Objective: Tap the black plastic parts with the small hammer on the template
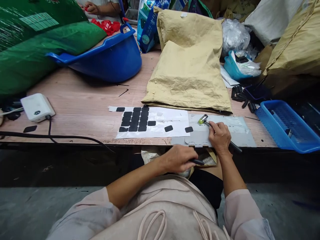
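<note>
My right hand (220,137) is closed round the handle of a small hammer (204,119), just above a grey board (241,128) at the table's front edge. The hammer's metal head has a yellow-green tip, and its dark grip sticks out below my fist. In front of my body, below the table edge, my left hand (178,158) is closed on a slim black piece (197,161); its kind cannot be made out. A white sheet (170,116) lies left of the hammer, with several black rounded squares (135,119) in rows and a few loose ones toward the right.
Behind the sheet lies a tan sack (190,73). A blue basin (107,60) and a green bag (45,60) stand at left, near a white box (37,106) and black cable (62,136). A blue basket (287,126) sits at right. Another person's hand (92,7) shows far back.
</note>
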